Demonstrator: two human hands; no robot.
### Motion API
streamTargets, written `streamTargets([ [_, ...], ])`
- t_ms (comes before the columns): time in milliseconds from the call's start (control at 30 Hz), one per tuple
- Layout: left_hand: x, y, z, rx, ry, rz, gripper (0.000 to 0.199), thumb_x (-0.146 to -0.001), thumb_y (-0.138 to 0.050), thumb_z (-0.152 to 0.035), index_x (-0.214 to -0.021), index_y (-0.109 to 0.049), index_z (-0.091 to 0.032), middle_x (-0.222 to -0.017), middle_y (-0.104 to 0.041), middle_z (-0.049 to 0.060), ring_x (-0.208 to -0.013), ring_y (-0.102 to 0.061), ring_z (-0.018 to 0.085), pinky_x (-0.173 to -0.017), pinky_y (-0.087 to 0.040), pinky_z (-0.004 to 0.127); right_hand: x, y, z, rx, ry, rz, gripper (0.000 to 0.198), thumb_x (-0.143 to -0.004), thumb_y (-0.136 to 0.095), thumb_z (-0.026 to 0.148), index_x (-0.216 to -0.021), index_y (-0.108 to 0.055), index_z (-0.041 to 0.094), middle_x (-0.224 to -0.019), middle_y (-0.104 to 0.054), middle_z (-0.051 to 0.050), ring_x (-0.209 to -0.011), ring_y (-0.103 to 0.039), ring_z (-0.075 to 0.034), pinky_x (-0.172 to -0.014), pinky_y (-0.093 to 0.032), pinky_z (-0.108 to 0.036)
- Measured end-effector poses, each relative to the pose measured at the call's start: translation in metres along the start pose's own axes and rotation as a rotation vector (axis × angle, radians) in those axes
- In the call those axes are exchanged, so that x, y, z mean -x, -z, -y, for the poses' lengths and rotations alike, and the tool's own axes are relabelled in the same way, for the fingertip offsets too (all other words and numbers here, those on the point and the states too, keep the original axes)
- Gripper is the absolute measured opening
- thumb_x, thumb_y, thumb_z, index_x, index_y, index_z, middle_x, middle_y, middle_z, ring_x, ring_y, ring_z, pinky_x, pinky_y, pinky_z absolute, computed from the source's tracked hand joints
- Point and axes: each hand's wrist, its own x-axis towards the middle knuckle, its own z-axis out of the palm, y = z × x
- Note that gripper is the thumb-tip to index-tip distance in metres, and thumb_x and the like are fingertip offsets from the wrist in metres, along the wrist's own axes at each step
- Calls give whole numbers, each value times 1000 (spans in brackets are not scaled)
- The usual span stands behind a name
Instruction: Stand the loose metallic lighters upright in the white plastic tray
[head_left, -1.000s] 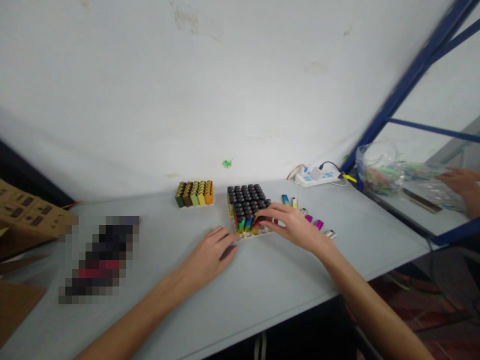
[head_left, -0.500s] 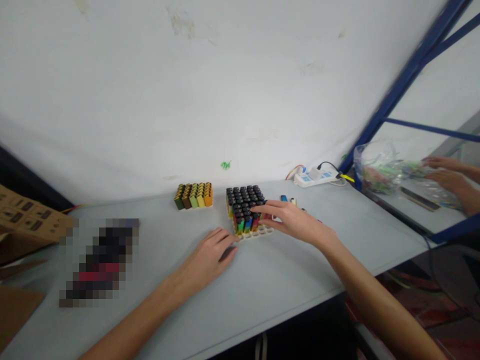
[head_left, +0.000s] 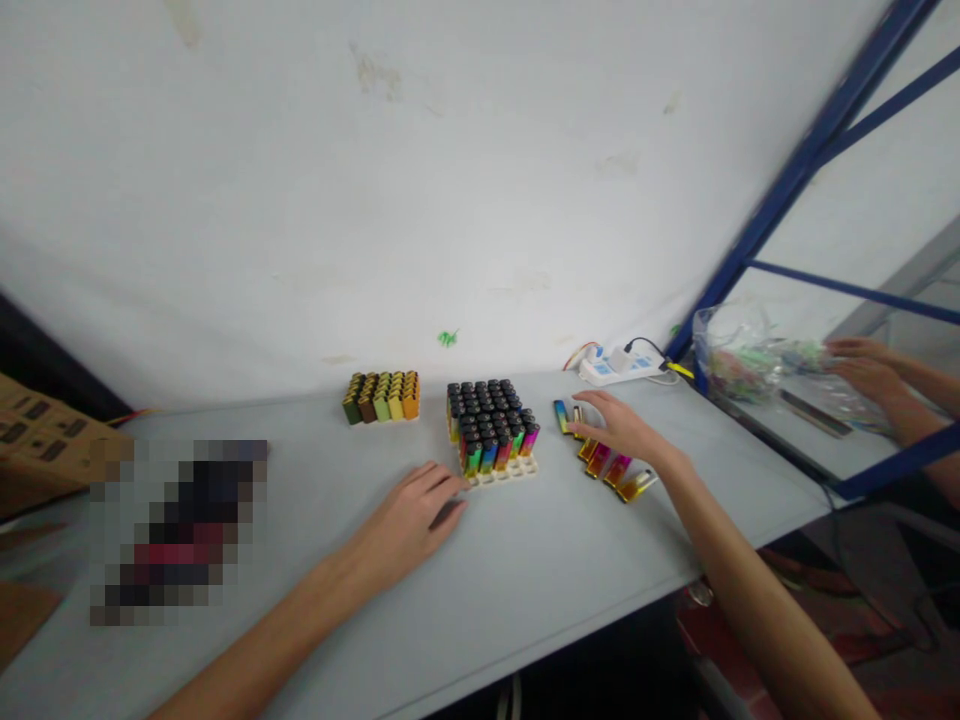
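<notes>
Colorful lighters with black tops stand upright in rows in a white slotted tray, whose front row of slots shows bare. My left hand lies on the table at the tray's front left corner, fingers stretched out and the fingertips at its edge. To the right of the tray, my right hand hovers over several loose lighters, thumb and fingers apart, with nothing seen in its grasp. A blue lighter lies by its fingertips, and a yellow lighter lies nearest the front.
Behind on the left stands a block of green, brown and yellow lighters. A power strip sits against the wall. Cardboard boxes and a blurred-out patch are at left. Past a blue frame, another person's hands touch plastic bags.
My right hand has moved right, from the tray's front row to the loose lighters. The pink lighter at the tray's right side is now uncovered. My left hand stays at the tray corner.
</notes>
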Motion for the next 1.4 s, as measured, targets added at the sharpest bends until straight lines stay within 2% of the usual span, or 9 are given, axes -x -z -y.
streamTargets([
  [133,0,0,0,-1,3,-12,14,-101,-59,-18,-111,-70,-20,-105,-72,6,-101,-67,24,-96,-57,41,-15,-18,-3,-48,60,64,73,-90,-71,61,-149,-57,19,-151,-58,-19,-140,-56,-36,-120,-43,-55],
  [333,0,0,0,1,7,-4,16,-101,-59,-19,-114,-69,-21,-107,-72,6,-104,-67,24,-99,-56,41,-24,-13,13,-112,99,54,65,-82,-82,56,-135,-68,20,-131,-67,-17,-121,-67,-35,-112,-51,-56],
  [500,0,1,-2,-12,10,21,15,-101,-60,-18,-114,-68,-19,-107,-71,7,-104,-66,25,-98,-56,42,-4,-3,32,-423,9,-83,56,-84,-80,50,-133,-66,27,-138,-58,-12,-104,-71,-25,-94,-64,-46],
  [667,0,2,-3,-12,10,32,14,-101,-60,-17,-112,-68,-19,-107,-71,7,-104,-66,25,-98,-56,43,20,9,54,-692,-152,-205,41,-90,-74,46,-125,-67,26,-128,-69,-10,-96,-73,-22,-85,-65,-40],
  [767,0,1,-2,-5,8,23,15,-101,-60,-17,-113,-69,-19,-107,-71,7,-104,-66,25,-98,-57,43,30,16,70,-814,-148,-166,40,-92,-73,48,-125,-66,25,-132,-70,-11,-101,-76,-25,-90,-64,-42],
  [867,0,1,-2,-4,5,14,15,-101,-60,-17,-114,-69,-19,-107,-71,7,-103,-67,25,-98,-57,42,38,21,87,-893,-84,-62,49,-96,-70,47,-140,-56,30,-143,-65,-14,-114,-75,-28,-89,-65,-41],
  [967,0,2,-2,-6,2,4,15,-101,-60,-17,-113,-68,-20,-106,-71,6,-103,-67,24,-98,-56,42,44,21,100,-886,-56,16,58,-98,-68,44,-151,-48,31,-141,-64,-14,-120,-73,-28,-82,-65,-34],
  [1167,-2,3,-3,-9,8,5,14,-100,-62,-16,-112,-69,-20,-106,-71,6,-103,-67,24,-97,-56,41,42,16,109,-809,3,37,35,-99,-68,41,-130,-67,26,-132,-68,-11,-124,-70,-25,-106,-58,-41],
  [1400,-1,2,-2,-23,6,16,13,-101,-61,-18,-110,-69,-19,-105,-71,7,-102,-66,25,-97,-56,43,33,14,113,-703,57,-48,26,-96,-73,45,-112,-75,24,-111,-78,-8,-104,-74,-24,-97,-60,-40],
])
